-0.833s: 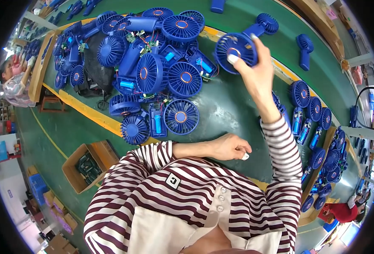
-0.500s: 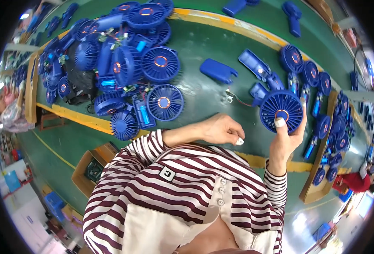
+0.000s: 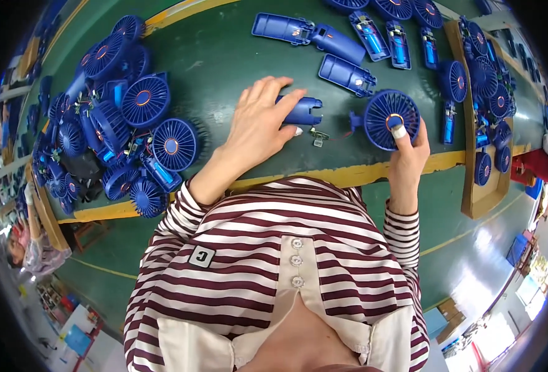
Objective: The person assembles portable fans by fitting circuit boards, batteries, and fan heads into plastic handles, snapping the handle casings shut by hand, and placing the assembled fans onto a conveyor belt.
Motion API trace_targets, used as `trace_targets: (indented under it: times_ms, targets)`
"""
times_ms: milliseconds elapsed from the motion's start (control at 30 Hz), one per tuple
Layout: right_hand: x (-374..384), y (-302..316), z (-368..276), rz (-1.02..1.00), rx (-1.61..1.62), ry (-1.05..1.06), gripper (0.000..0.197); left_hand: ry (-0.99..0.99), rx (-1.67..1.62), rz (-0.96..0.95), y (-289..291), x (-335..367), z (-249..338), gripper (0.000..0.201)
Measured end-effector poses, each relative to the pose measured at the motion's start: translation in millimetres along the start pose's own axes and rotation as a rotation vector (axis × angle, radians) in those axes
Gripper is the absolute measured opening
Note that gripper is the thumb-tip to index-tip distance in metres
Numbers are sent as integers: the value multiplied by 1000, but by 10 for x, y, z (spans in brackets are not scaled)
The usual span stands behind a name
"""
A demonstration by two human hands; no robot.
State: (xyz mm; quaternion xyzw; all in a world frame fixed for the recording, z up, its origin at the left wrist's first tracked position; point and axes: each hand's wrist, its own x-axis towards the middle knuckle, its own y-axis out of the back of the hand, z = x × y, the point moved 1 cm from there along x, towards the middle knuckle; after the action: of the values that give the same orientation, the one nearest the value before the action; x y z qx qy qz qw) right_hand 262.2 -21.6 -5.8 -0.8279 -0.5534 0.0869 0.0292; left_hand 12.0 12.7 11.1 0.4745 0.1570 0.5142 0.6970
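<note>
My right hand (image 3: 408, 155) grips a blue fan head (image 3: 390, 119) by its round grille, thumb pressed on the front near the orange-ringed hub. From the fan's neck a thin red wire runs left to a small circuit board (image 3: 319, 134) with a pale connector. My left hand (image 3: 258, 121) lies on the bench, thumb and fingers around a blue handle shell (image 3: 305, 111). Part of that shell is hidden under the fingers; its notched end points toward the fan. Just beyond the fan head lies an open handle half (image 3: 347, 74).
A heap of blue fans (image 3: 142, 99) covers the left of the green bench (image 3: 224, 56). More handle shells (image 3: 280, 28) and fans with blue batteries (image 3: 398, 44) lie at the back. A cardboard tray (image 3: 470, 155) of fans stands at right. Another person (image 3: 35, 248) is at far left.
My left hand has reached forward from near my body and taken hold of the handle shell. My right hand still holds the fan head. The whole view has shifted.
</note>
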Motion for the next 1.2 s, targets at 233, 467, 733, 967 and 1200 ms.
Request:
trace_targets:
  times_ms: [233,467,733,967,1200]
  targets:
    - [195,-186,-172,-65,68,24,56,94,-47,-101,-39,102,1,48]
    - [343,-270,-227,-177,137,-27,49,809,-1670,-278,73,20,-171,48]
    - [379,-627,-242,-385,44,-75,45,948,-1465,-215,-65,-25,-47,29]
    - [489,-933,-234,-610,-130,-87,52,838,-1325,-298,-53,-20,59,29]
    - [590,-1012,-183,-773,-167,-159,51,722,-1323,-266,-29,-81,25,27]
